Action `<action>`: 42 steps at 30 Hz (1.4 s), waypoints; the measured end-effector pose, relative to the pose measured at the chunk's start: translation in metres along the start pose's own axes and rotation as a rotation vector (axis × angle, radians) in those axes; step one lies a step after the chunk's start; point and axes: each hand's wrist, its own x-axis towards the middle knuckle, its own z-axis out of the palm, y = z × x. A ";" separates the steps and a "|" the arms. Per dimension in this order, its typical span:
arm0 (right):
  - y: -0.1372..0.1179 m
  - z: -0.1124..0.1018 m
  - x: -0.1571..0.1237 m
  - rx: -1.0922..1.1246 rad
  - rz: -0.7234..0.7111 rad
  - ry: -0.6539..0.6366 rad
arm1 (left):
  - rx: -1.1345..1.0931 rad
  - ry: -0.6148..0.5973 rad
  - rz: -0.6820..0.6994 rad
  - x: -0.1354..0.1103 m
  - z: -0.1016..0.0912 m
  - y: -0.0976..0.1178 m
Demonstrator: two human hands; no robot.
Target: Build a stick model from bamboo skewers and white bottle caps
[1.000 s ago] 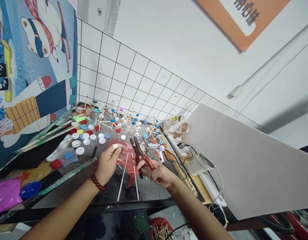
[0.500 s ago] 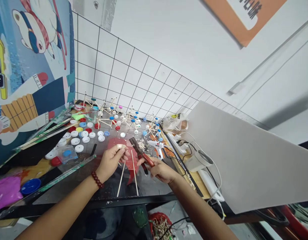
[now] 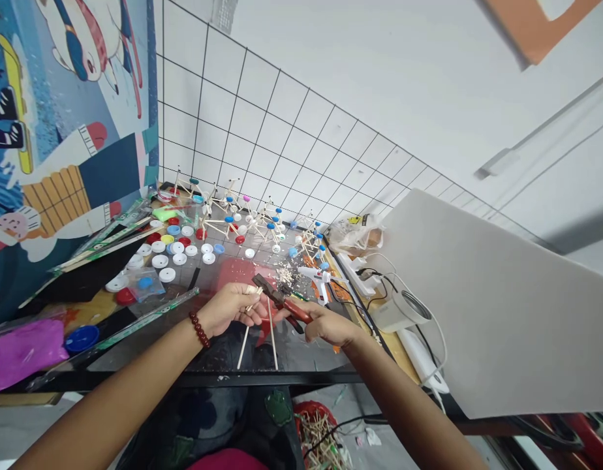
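Note:
My left hand (image 3: 230,308), a beaded bracelet at its wrist, pinches short pale wooden sticks (image 3: 251,304); how many is hard to make out. Wrapped round the red handles of a pair of pliers (image 3: 297,309) is my right hand (image 3: 328,324). The dark jaws of the pliers are close by the left fingertips, at the upper ends of the held sticks. Whether the jaws touch the wood I cannot tell. Below the hands, one long wooden stick (image 3: 243,348) and another long stick (image 3: 273,346) lie on the dark table, their far ends partly hidden.
Stick models with coloured caps (image 3: 272,225) line the back. Loose bottle caps (image 3: 179,258) lie at left, near a purple packet (image 3: 30,352). Wood chips (image 3: 284,273) and a white glue gun (image 3: 321,281) are beyond the pliers. A red bin (image 3: 314,408) of sticks stands below.
My left hand has moved right, bringing the short sticks up to the pliers' jaws. The camera view has shifted a little, so the scene sits further right.

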 end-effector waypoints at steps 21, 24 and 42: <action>-0.001 -0.007 -0.004 0.310 0.052 0.038 | -0.096 0.018 0.321 0.001 -0.007 0.005; 0.000 -0.004 -0.003 0.287 0.055 0.030 | 0.170 0.094 0.393 0.004 -0.004 -0.002; 0.008 -0.001 -0.001 0.389 0.053 -0.002 | 0.685 0.235 0.624 0.002 -0.006 -0.013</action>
